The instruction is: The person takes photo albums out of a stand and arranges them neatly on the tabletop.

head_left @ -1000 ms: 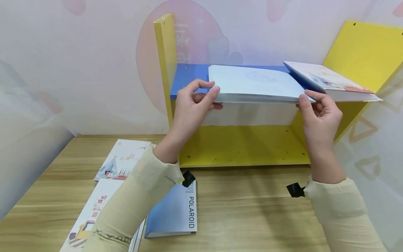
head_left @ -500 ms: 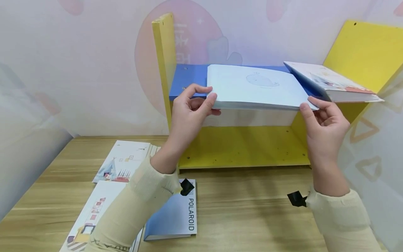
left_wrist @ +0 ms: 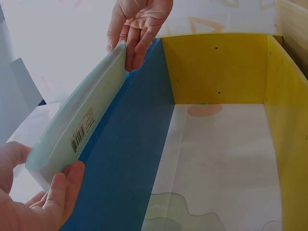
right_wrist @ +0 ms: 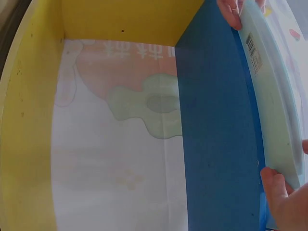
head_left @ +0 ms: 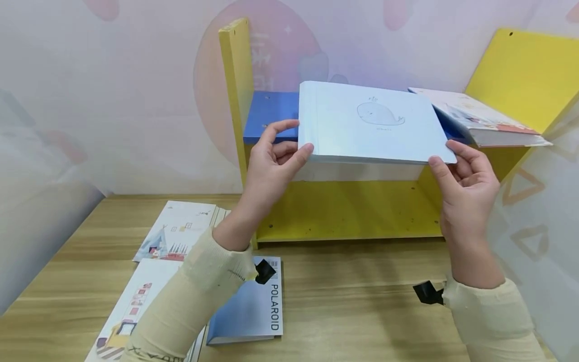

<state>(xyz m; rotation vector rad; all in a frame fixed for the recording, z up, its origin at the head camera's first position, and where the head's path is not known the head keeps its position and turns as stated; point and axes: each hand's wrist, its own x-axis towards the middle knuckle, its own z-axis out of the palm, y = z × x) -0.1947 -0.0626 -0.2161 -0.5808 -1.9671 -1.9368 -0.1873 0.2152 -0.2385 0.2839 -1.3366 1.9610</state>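
Two hands (head_left: 273,163) (head_left: 470,183) hold a book (head_left: 375,125), perhaps touching shelving (head_left: 273,108).

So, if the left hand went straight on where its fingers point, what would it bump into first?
The left hand would first meet the book with the whale drawing, whose left end it grips. Beyond that, depth is too unclear to say.

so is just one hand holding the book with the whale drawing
No, the left hand grips the whale book at its left end while the right hand holds its near right corner.
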